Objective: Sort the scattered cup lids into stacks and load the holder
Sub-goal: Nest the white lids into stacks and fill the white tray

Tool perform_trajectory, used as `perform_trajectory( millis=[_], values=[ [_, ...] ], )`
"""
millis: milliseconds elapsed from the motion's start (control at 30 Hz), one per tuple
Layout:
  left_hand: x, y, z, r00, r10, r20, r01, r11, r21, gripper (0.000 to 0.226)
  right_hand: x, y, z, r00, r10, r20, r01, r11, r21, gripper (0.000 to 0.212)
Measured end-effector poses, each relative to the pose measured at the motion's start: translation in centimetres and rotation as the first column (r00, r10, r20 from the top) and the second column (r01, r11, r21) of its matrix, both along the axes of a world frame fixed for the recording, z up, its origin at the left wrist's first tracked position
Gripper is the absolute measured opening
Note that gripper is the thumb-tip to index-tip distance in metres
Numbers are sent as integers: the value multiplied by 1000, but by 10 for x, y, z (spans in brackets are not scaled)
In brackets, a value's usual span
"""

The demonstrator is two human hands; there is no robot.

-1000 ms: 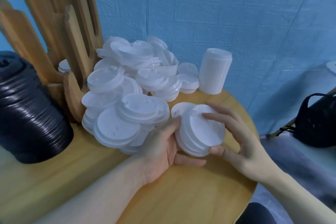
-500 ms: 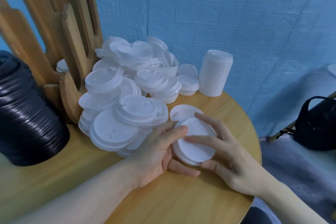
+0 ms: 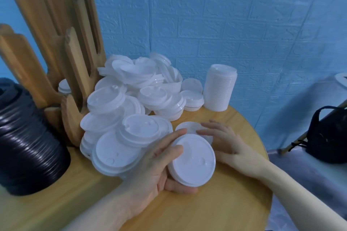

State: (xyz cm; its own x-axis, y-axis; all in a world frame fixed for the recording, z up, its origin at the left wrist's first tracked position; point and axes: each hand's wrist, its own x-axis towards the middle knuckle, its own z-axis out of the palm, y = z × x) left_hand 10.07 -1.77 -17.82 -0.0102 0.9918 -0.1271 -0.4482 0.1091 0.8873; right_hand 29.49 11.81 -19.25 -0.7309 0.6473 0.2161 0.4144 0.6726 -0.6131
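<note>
Left hand (image 3: 159, 167) palm-up near worktop (image 3: 216, 210) front edge, fingers and thumb curled round small stack of white lids (image 3: 192, 161), right hand (image 3: 225, 140) released, fingers extended flat on single lid (image 3: 187, 127) behind.

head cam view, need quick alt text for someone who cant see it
A person's left hand grips a small stack of white lids above a round wooden table while the right hand reaches for a single lid. Behind lie a loose lid pile, a wooden holder, a neat tall stack and black lids.
</note>
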Motion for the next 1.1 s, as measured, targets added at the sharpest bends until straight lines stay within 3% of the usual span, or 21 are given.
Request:
perform_trajectory(
  millis=[67,133,167,267,367,433,533,600,800,933,1033,1100],
  values=[
    [1,0,0,1000,2,1,-2,1000,8,41,-1,4,-11,997,-17,77,8,993,114,37],
    [2,0,1,1000,10,-3,-10,1000,22,33,-2,1,-14,997,-69,-35,74,981,180,29],
    [3,1,2,1000,12,-4,-12,1000,24,34,-1,0,-14,982,-114,-148,134,982,134,22],
    [6,3,4,1000,15,7,-15,1000,17,35,3,0,-4,834,-287,-472,257,958,-128,10],
    [8,5,3,998,32,47,-32,999,7,35,8,2,1,633,-432,-643,115,873,-473,31],
    [7,5,0,996,45,71,-46,999,6,35,11,3,2,594,-472,-652,-32,796,-605,43],
    [6,5,-1,993,48,104,-49,999,14,41,12,1,2,601,-467,-649,-206,694,-690,38],
    [6,7,-1,994,38,106,-40,999,23,46,9,-2,2,646,-429,-631,-228,680,-696,40],
    [6,11,-6,1000,6,-27,-2,993,115,61,-8,-19,0,792,-322,-519,-28,829,-558,49],
    [5,13,-9,999,41,-30,-37,991,131,62,-12,-25,-2,810,-339,-478,75,869,-489,55],
    [4,13,-11,998,51,-29,-47,992,120,64,-11,-29,0,799,-339,-496,71,873,-482,49],
    [3,13,-12,998,53,-36,-49,992,118,65,-11,-34,3,821,-261,-508,37,912,-409,34]
  ],
)
